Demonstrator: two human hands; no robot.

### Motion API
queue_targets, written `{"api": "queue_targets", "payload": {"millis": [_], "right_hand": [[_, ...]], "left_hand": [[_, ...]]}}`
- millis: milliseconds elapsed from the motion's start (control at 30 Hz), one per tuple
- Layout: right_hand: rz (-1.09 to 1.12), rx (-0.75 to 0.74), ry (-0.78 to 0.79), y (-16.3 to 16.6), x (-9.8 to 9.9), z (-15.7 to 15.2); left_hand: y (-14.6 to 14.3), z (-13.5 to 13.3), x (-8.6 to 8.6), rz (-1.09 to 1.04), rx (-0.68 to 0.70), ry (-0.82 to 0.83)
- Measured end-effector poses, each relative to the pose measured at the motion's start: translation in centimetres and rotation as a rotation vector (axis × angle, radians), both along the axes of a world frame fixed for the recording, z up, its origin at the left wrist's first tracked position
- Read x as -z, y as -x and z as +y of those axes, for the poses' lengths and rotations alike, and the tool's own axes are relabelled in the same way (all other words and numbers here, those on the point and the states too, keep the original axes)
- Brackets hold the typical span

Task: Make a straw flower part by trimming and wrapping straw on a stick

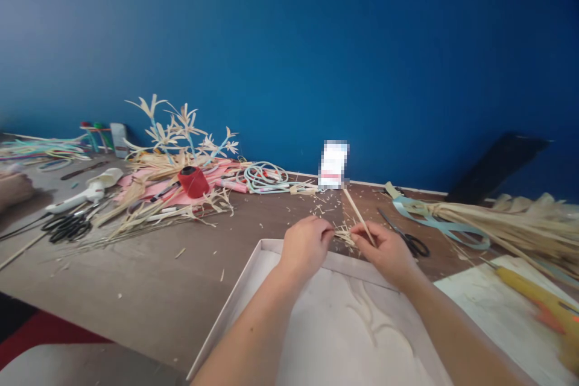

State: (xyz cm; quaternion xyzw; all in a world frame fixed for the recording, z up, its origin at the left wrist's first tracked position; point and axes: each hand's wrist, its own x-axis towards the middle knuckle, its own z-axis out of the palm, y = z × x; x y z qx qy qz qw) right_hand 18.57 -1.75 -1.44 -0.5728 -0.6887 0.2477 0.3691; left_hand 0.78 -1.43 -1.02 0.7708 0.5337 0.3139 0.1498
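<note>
My left hand is closed in a pinch on a small tuft of straw strips held between both hands. My right hand is closed around a thin wooden stick that slants up and away to the left, its lower end meeting the tuft. Both hands hover over the far edge of a shallow white tray on the brown table.
Black scissors lie just right of my right hand. A yellow glue gun rests on white paper at right, behind it a straw bundle. At left lie straw flowers, a red spool, more scissors and coiled cord.
</note>
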Motion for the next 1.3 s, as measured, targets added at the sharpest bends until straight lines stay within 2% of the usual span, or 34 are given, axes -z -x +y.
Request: {"api": "queue_targets", "payload": {"millis": [133, 333, 567, 733, 867, 1000, 1100, 1200, 1300], "right_hand": [[0.016, 0.036, -0.005, -0.1, -0.2, -0.2], [0.029, 0.01, -0.004, 0.0, 0.0, -0.2], [-0.049, -0.061, -0.063, -0.1, 0.5, -0.1], [-0.09, -0.082, -0.104, -0.2, 0.9, 0.0], [-0.055, -0.071, -0.098, 0.0, 0.8, 0.0], [0.06, 0.009, -0.09, 0.0, 0.0, -0.2], [0.201, 0.065, 0.004, 0.0, -0.7, -0.5], [0.301, 0.02, 0.141, 0.2, -1.0, -0.6], [0.361, -0.06, 0.27, 0.6, -0.6, -0.6]], "left_hand": [[0.0, 0.2, 0.2, -0.094, 0.005, 0.057], [0.0, 0.4, 0.6, -0.186, 0.024, 0.079], [0.0, 0.0, 0.4, -0.162, 0.067, 0.088], [0.1, 0.0, 0.2, -0.082, 0.025, 0.082], [0.1, 0.1, 0.4, -0.11, -0.02, 0.112], [0.0, 0.7, 1.0, -0.35, -0.101, 0.211], [-0.2, 1.3, 1.0, -0.706, -0.141, 0.433], [-0.5, 1.3, 0.3, -0.97, -0.15, 0.585], [-0.8, 0.9, -0.3, -1.056, -0.107, 0.629]]}}
